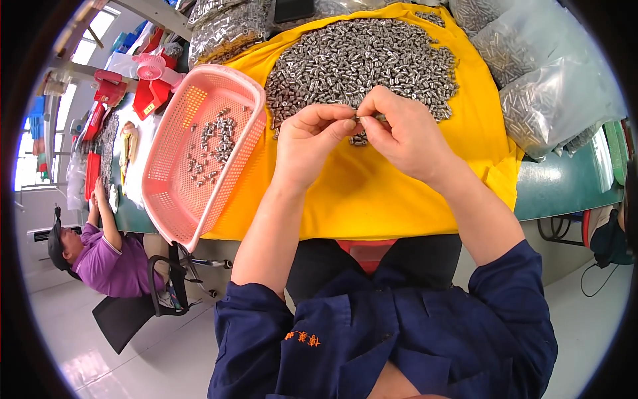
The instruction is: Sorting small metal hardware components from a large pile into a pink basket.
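Note:
A broad heap of small silvery metal parts (359,60) lies on a yellow cloth (332,213) before me. Over the near edge of the heap, my left hand (309,139) and my right hand (402,136) meet, thumbs and forefingers pinched together. A tiny metal part (357,120) shows between the fingertips, mostly covered by them. Just below sits a little cluster of the same parts (359,139) on the cloth. To the left of my left hand, a pink perforated basket (163,176) holds a scattering of similar parts.
Clear plastic bags of metal parts (541,100) stand at the right, and more bagged parts (226,36) at the back left. A dark phone (294,9) lies at the far edge. A pink fan (151,66) stands beyond the basket. Another person (109,259) sits at the left.

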Action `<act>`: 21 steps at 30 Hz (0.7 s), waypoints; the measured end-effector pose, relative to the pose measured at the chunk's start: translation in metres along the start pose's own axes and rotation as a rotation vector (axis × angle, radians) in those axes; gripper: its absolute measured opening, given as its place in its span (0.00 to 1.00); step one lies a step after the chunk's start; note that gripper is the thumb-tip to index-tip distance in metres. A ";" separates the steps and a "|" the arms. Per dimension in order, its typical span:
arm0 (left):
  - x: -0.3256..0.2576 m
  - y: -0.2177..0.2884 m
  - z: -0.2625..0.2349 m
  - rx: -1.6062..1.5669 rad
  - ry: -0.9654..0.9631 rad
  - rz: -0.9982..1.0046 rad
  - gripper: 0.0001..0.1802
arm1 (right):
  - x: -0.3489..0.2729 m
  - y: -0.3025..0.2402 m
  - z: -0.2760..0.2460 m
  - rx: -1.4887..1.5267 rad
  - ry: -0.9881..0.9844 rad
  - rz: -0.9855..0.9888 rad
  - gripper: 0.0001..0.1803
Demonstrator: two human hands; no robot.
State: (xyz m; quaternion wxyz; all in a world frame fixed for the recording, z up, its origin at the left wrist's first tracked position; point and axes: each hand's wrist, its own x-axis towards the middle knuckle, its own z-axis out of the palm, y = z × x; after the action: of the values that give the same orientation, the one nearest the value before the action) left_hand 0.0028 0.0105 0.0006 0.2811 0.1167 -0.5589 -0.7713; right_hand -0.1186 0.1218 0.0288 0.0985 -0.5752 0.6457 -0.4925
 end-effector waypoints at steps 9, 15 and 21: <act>-0.003 0.011 0.002 0.050 0.020 -0.038 0.07 | 0.000 -0.002 0.003 0.031 0.004 -0.050 0.03; -0.013 0.061 -0.025 0.453 0.308 0.310 0.07 | 0.000 -0.001 -0.016 0.266 0.228 0.017 0.02; -0.028 0.098 -0.070 1.374 0.689 0.482 0.09 | 0.005 0.008 -0.010 0.357 0.250 0.043 0.03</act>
State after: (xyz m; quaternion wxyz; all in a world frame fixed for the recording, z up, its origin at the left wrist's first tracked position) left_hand 0.0898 -0.0509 0.0630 0.4619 0.3712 -0.8000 -0.0940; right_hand -0.1323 0.1212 0.0295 0.1283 -0.4691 0.5675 -0.6644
